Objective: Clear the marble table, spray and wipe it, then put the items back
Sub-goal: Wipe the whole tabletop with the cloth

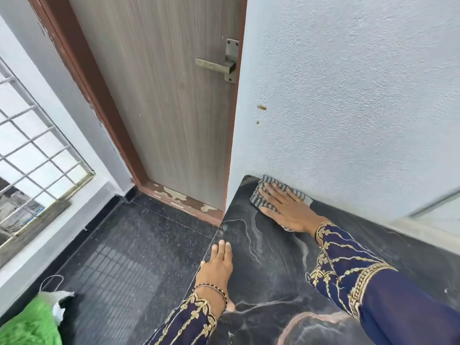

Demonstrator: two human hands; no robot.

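Both of my hands are down on the dark marble table (pixel 273 270): my right hand (pixel 286 207) lies flat with fingers spread, pressing a striped grey cloth (pixel 267 192) into the far corner where the tabletop meets the white wall (pixel 348 108), so it pins the cloth under the palm rather than clenching it. My left hand (pixel 217 267) rests open and flat at the table's left edge, grasping nothing, and beyond that edge I see the dark floor (pixel 124 245), a wooden door (pixel 161 95) and something green (pixel 27 322) in the near corner.
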